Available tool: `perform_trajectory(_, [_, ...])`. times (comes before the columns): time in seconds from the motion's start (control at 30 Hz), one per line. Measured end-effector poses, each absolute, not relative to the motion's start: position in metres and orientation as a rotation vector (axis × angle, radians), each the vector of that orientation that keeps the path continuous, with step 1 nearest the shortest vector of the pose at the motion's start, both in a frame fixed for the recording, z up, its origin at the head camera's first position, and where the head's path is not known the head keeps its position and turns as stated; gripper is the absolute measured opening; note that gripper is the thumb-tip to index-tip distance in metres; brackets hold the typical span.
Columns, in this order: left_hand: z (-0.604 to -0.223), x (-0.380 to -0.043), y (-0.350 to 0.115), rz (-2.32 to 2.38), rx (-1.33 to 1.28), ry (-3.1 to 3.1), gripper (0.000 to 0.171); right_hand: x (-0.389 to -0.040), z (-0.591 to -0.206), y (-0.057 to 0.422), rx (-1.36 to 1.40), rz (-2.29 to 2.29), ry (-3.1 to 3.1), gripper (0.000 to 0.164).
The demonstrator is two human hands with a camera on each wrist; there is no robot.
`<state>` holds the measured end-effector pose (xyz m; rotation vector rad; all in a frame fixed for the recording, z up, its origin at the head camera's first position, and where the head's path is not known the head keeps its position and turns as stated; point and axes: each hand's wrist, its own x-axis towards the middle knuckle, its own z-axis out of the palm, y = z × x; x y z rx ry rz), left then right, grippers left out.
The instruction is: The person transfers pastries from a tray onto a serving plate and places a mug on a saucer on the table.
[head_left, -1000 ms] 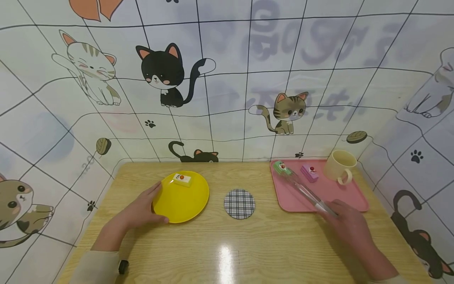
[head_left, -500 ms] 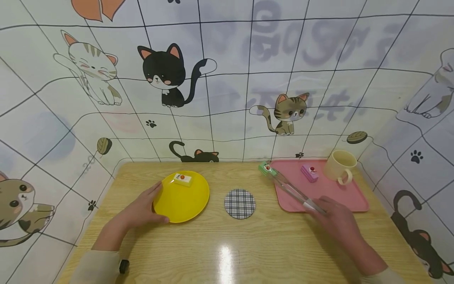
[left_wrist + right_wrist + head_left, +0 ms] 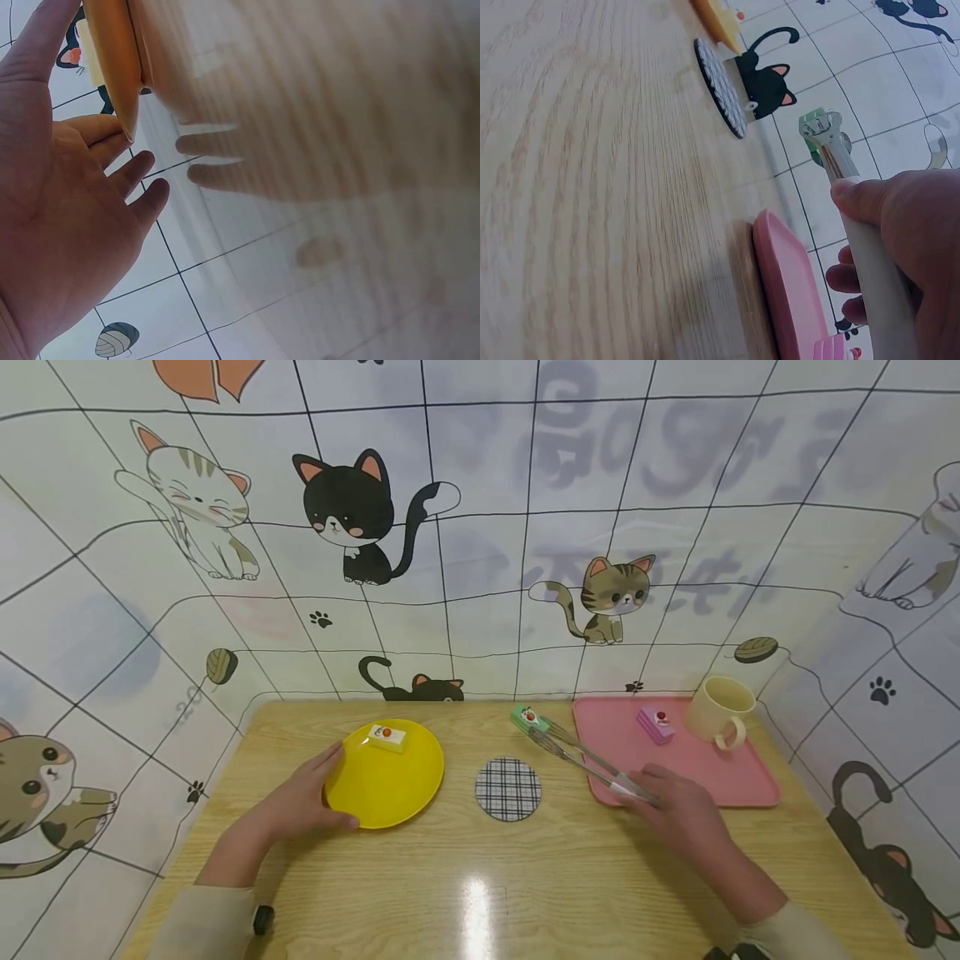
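My left hand point(image 3: 303, 802) rests against the left rim of a yellow plate point(image 3: 390, 793), thumb and fingers spread along the edge; in the left wrist view its fingers are fairly straight. A cream-coloured toy cake slice point(image 3: 387, 738) lies near the back of the plate. My right hand point(image 3: 682, 810) grips the pale handles of metal tongs point(image 3: 592, 768), thumb lying along one arm. Held between the tong tips is a green toy cake slice point(image 3: 528, 719), raised off the table in the right wrist view, behind the round checked coaster point(image 3: 508, 789).
To the right lies a pink tray point(image 3: 705, 777) bearing a purple toy cake slice point(image 3: 656, 726) and a cream mug point(image 3: 720, 708). Cat-patterned cloth point(image 3: 487, 552) walls the back and sides of the wooden table point(image 3: 420, 893).
The tongs and green cake slice have travelled left, from over the tray to behind the coaster, with my right hand following. My left hand and the plate stay in place.
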<state>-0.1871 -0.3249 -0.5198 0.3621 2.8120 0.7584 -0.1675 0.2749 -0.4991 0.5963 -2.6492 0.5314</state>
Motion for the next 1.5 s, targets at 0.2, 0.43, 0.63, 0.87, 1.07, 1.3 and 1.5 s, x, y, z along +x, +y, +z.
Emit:
perform_trajectory(0.2, [-0.52,-0.188,-0.325,0.756,0.364,2.807,0.135,-0.172,-0.498,0.261,0.653,0.582,-2.644,0.03])
perform_trajectory(0.43, [-0.516,-0.186,-0.323,0.76,0.355,2.804,0.135,-0.175,-0.497,0.239,0.665,0.612,-2.723,0.037])
perform_trajectory(0.63, [-0.515,-0.185,-0.322,0.765,0.355,2.796,0.135,-0.178,-0.499,0.217,0.719,0.591,-2.745,0.038])
perform_trajectory(0.87, [-0.513,-0.184,-0.321,0.77,0.355,2.798,0.133,-0.182,-0.5,0.196,0.818,0.587,-2.717,0.036])
perform_trajectory(1.07, [-0.513,-0.186,-0.32,0.771,0.337,2.795,0.133,-0.184,-0.495,0.179,0.892,0.558,-2.751,0.035])
perform_trajectory(1.3, [-0.514,-0.186,-0.321,0.78,0.336,2.789,0.133,-0.187,-0.494,0.155,0.99,0.522,-2.78,0.039])
perform_trajectory(1.5, [-0.515,-0.186,-0.321,0.779,0.337,2.794,0.134,-0.192,-0.493,0.137,1.072,0.494,-2.794,0.04])
